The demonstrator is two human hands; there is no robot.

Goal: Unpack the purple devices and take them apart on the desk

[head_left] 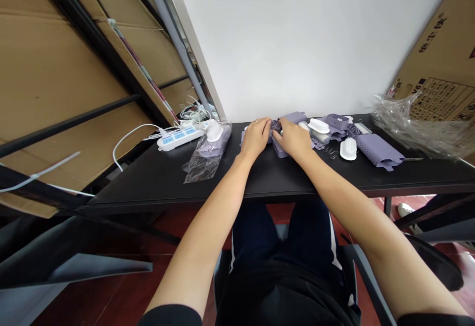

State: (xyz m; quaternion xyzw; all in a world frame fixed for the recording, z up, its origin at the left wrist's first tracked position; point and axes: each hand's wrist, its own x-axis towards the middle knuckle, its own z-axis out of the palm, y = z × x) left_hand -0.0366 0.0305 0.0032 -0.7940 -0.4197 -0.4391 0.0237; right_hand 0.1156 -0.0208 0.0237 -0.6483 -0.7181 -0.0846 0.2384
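Note:
Both hands are over the black table [178,183], close together among purple plastic parts. My left hand [256,135] has its fingers bent at a dark purple coiled piece [275,125]. From the other side my right hand [294,138] reaches the same piece, fingers curled and closed. Just below the right fingers shows a purple part [279,150], partly covered. Behind the right hand lies another purple piece [295,116]. Right of it are white oval caps [319,126], a purple open frame [337,120], metal springs [331,153] and a perforated purple shell [378,150].
A white power strip [181,137] with tangled cables is at the left, beside a plastic-bagged purple item [213,148]. Clear plastic wrap [423,128] and a cardboard box [445,69] stand at the right. A white wall [289,39] rises behind the table.

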